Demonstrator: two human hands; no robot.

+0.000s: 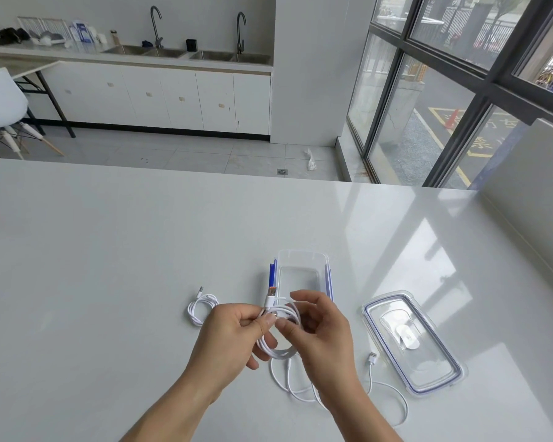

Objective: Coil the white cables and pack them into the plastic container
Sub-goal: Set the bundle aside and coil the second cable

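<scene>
White cable (280,347) coil between left hand (233,336) and right hand (323,333)

Three cables (278,330), one container (302,266), one lid (412,342)

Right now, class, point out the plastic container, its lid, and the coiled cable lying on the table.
plastic container (302,254): head view, far rim.
lid (411,341): head view, centre panel.
coiled cable (198,309): head view, loop's middle strands.

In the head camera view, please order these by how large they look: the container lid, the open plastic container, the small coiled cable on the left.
1. container lid, largest, though it lies nearer the camera.
2. plastic container, partly hidden behind the hands, so its place against the lid is unsure.
3. coiled cable, clearly smallest.
</scene>
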